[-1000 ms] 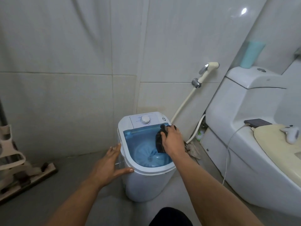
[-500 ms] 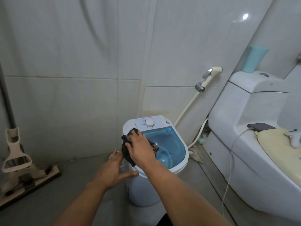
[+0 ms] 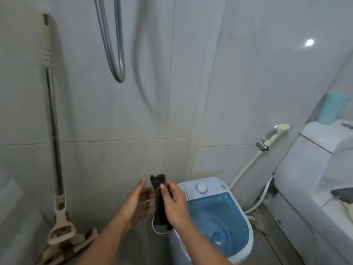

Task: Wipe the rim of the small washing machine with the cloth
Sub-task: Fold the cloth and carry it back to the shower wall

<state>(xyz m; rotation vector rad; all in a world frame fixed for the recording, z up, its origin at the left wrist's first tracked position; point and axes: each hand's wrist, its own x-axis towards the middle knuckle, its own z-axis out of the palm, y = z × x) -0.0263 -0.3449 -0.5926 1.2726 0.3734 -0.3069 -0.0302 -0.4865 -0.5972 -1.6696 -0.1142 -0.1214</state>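
Observation:
The small white washing machine (image 3: 248, 243) with a blue tub and a round dial stands on the floor at lower right. A dark cloth (image 3: 159, 203) hangs upright in the air to the left of the machine, off its rim. My right hand (image 3: 174, 203) pinches the cloth near its top between thumb and fingers. My left hand (image 3: 138, 203) is beside it on the left, palm turned to the cloth, fingers spread; whether it touches the cloth is unclear. A thin light loop dangles under the cloth.
A mop (image 3: 57, 217) leans against the tiled wall at left. A shower hose (image 3: 114, 54) hangs above. A bidet sprayer (image 3: 275, 134) with its hose is on the wall right of the machine. The toilet (image 3: 313, 178) fills the right side.
My right hand swept the cloth from the rim's right side to its left, then lifted it off the machine. My left hand left the machine's side and rose beside the cloth. The view tilted up.

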